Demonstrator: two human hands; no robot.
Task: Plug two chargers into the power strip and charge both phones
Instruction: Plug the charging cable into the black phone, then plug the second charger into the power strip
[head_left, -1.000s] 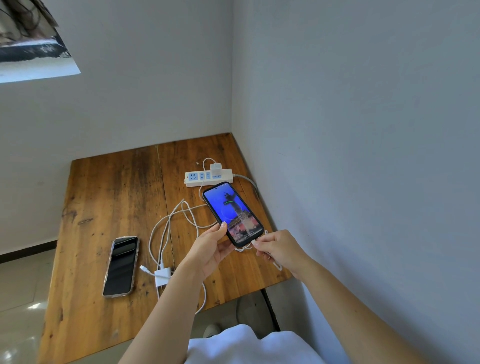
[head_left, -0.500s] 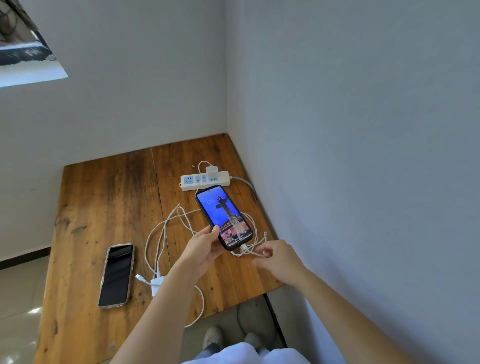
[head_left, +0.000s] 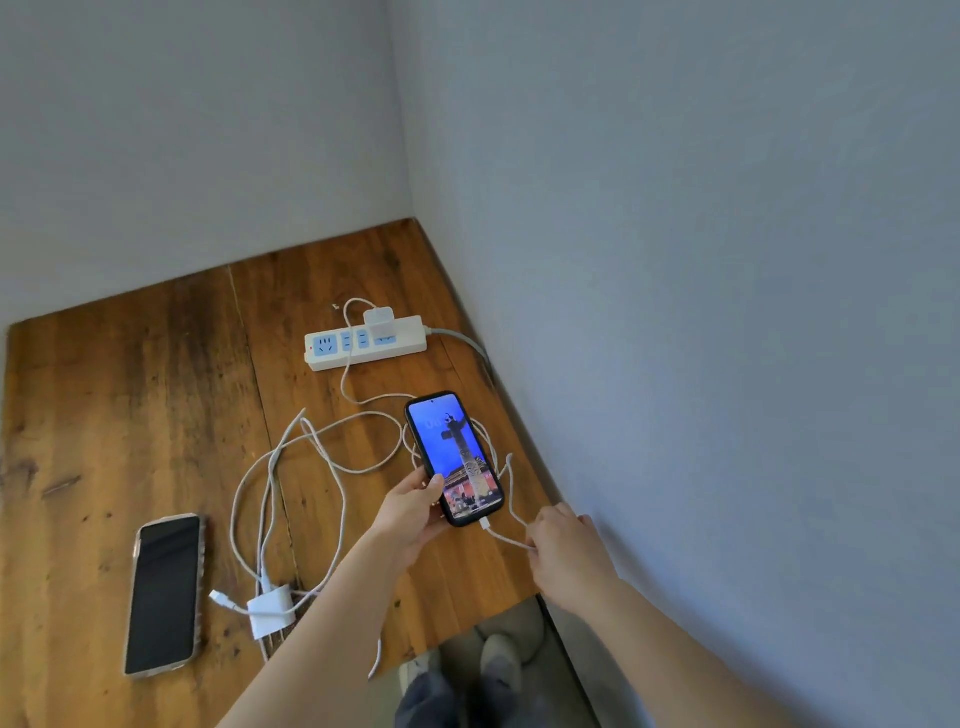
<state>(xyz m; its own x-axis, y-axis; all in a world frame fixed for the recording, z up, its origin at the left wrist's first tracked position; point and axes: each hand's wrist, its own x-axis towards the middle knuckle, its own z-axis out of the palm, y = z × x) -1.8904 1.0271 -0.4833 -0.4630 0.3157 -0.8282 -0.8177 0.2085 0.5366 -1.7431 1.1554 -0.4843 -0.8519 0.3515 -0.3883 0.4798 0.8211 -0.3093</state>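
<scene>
My left hand (head_left: 413, 512) grips a black phone (head_left: 454, 457) with a lit blue screen by its lower left edge. A white cable (head_left: 501, 535) is plugged into the phone's bottom end, and my right hand (head_left: 563, 548) pinches that cable just beside it. The cable runs back to a white charger (head_left: 378, 319) seated in the white power strip (head_left: 363, 343) near the wall. A second phone (head_left: 163, 595) with a dark screen lies flat at the table's left front. A second white charger (head_left: 271, 613) lies loose on the table with its cable (head_left: 270, 483) coiled around.
The wooden table (head_left: 130, 389) fits into a corner, with grey walls behind and to the right. Its front edge ends just under my forearms, and my shoes (head_left: 498, 657) and the floor show below. The strip's grey cord (head_left: 462, 340) runs off toward the right wall.
The lit phone has come down and toward the table's right side. My right hand has slid from the phone's bottom end out along the cable.
</scene>
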